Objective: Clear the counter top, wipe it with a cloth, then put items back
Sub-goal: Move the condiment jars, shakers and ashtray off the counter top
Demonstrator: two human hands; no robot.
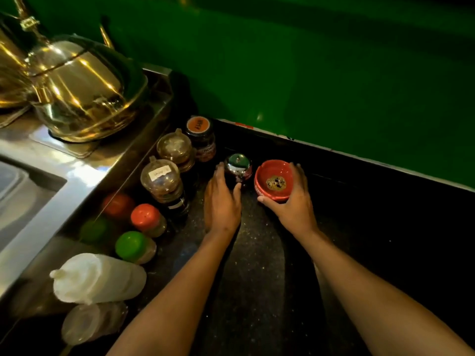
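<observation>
Reaching in from 6 o'clock, both forearms are crossing the dark speckled desk (257,265). Nearest, at 8 o'clock, a white squeeze bottle (99,278) is lying by the steel sink unit (64,186), with a clear-capped bottle (90,325) just below it. Further up that edge: green-capped shaker (133,246), orange-capped shaker (147,219), then two clear-lidded jars (164,179), the nearer one labelled, and an orange-lidded jar (201,137) at 12 o'clock of the row.

Left hand (222,201) is curling its grip round a small dark jar with a shiny chrome lid (237,165), thumb on the right side, fingers on the left. Jar is standing on the desk near centre frame.

Right hand (293,201) is gripping a red ashtray (273,179), thumb under the near rim, fingers over the far right rim. Ashtray is sitting just beside the jar, at its 3 o'clock; whether they touch, can't tell.

Brass kettle (77,91) is sitting at 10 o'clock, green wall (334,73) running behind.
</observation>
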